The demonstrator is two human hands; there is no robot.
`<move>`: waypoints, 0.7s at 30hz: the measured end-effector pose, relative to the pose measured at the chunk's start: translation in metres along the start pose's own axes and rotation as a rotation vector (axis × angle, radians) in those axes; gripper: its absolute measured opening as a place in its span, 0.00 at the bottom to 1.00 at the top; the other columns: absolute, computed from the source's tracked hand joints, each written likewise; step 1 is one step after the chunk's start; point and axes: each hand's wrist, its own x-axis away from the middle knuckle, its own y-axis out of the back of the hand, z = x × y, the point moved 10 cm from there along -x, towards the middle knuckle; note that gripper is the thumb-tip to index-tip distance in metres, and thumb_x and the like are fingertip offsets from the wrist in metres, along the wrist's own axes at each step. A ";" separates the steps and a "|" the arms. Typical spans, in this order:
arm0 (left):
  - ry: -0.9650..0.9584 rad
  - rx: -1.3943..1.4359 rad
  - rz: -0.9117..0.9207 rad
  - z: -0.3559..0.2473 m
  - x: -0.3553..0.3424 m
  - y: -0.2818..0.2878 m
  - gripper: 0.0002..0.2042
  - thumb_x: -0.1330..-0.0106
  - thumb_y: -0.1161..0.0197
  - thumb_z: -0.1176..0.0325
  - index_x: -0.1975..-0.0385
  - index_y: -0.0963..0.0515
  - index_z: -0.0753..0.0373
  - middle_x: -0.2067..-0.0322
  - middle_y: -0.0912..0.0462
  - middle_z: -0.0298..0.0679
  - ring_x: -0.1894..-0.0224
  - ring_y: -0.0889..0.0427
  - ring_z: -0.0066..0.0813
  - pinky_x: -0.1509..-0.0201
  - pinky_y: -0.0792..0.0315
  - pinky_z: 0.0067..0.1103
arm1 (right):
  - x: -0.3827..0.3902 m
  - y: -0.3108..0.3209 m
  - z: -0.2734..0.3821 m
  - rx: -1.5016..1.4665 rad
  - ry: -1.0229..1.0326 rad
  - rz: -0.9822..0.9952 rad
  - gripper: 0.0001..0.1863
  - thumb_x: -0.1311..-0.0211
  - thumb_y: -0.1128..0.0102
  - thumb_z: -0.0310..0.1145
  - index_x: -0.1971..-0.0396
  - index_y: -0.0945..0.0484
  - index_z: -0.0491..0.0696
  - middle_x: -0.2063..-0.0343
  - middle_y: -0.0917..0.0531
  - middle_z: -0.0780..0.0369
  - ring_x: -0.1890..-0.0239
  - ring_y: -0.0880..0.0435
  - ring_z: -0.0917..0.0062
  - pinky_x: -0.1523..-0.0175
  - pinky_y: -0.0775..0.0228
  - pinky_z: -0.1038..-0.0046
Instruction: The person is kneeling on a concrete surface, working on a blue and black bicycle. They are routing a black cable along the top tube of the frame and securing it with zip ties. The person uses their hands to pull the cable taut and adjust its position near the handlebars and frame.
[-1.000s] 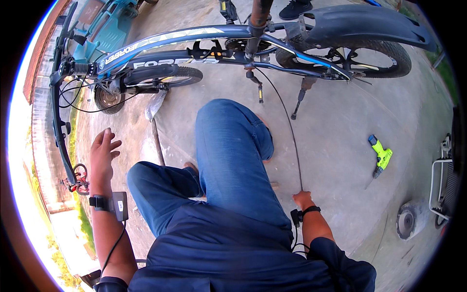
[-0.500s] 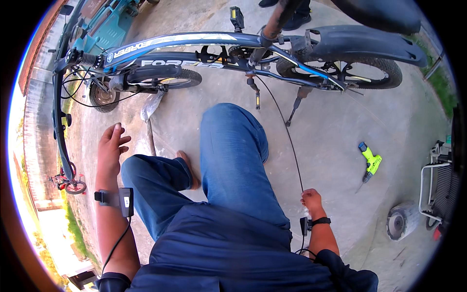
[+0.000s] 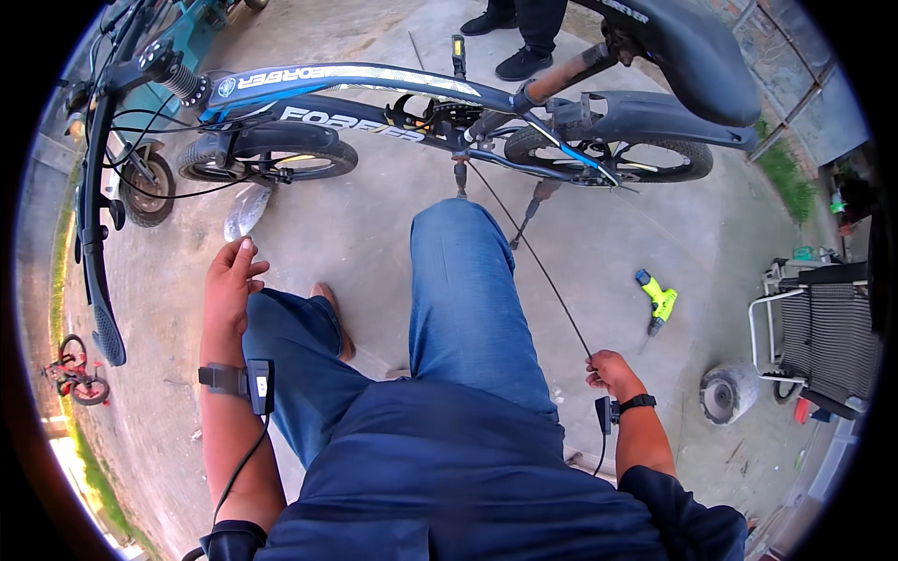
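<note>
A black bicycle with blue and white trim stands across the far side. From the area around its cranks a thin black cable runs down to my right hand. The fingers of that hand are pinched round the cable's near end, keeping it stretched in an almost straight line beside my right knee. My left hand is raised next to my left knee, below the front wheel. Its fingers are loosely bent and apart, and nothing shows in them. Small black devices are strapped to both wrists.
A yellow-green power drill lies on the concrete at right. Beyond it are a grey round object and a folding chair. Another person's dark shoes stand behind the bicycle. A small red bike is far left.
The view has shifted, so the bicycle and drill appear further left. My right hand has moved slightly right, still holding the cable, which is now straighter. My left hand keeps its pose.
</note>
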 end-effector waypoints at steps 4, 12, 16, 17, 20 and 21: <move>0.010 -0.008 0.040 0.010 -0.013 -0.010 0.23 0.29 0.44 0.54 0.42 0.29 0.66 0.51 0.22 0.40 0.56 0.19 0.27 0.61 0.27 0.19 | 0.027 0.050 -0.012 0.057 0.028 -0.132 0.08 0.38 0.49 0.32 0.64 0.23 0.45 0.75 0.23 0.62 0.81 0.22 0.75 0.76 0.29 0.73; -0.001 0.025 0.296 0.014 -0.051 -0.097 0.23 0.29 0.43 0.56 0.43 0.28 0.66 0.53 0.21 0.40 0.57 0.18 0.28 0.61 0.27 0.22 | 0.114 0.159 0.020 0.264 0.263 -0.416 0.12 0.45 0.48 0.29 0.65 0.18 0.41 0.80 0.18 0.58 0.84 0.20 0.74 0.77 0.28 0.72; 0.007 -0.032 0.458 0.018 -0.052 -0.150 0.22 0.30 0.42 0.56 0.44 0.27 0.66 0.55 0.20 0.41 0.58 0.18 0.28 0.61 0.26 0.22 | 0.188 0.180 0.086 0.556 0.457 -0.616 0.14 0.49 0.48 0.27 0.65 0.17 0.40 0.79 0.17 0.58 0.81 0.20 0.75 0.73 0.28 0.71; 0.002 -0.044 0.496 0.017 -0.049 -0.164 0.22 0.30 0.42 0.56 0.44 0.27 0.66 0.55 0.20 0.41 0.58 0.18 0.28 0.61 0.26 0.22 | 0.208 0.179 0.105 0.578 0.502 -0.663 0.14 0.48 0.48 0.27 0.65 0.17 0.41 0.79 0.17 0.58 0.81 0.20 0.75 0.74 0.29 0.71; -0.068 -0.090 0.640 0.002 -0.029 -0.217 0.22 0.30 0.41 0.57 0.45 0.26 0.66 0.56 0.19 0.41 0.59 0.18 0.27 0.60 0.26 0.22 | 0.278 0.169 0.157 0.863 0.694 -0.884 0.13 0.48 0.48 0.24 0.65 0.17 0.41 0.70 0.16 0.53 0.66 0.17 0.63 0.59 0.27 0.64; -0.133 -0.121 0.698 -0.009 -0.017 -0.238 0.22 0.31 0.40 0.56 0.45 0.26 0.66 0.56 0.19 0.41 0.59 0.18 0.27 0.60 0.25 0.22 | 0.296 0.161 0.174 0.952 0.690 -0.919 0.13 0.48 0.48 0.23 0.63 0.18 0.41 0.66 0.16 0.53 0.62 0.18 0.60 0.54 0.28 0.63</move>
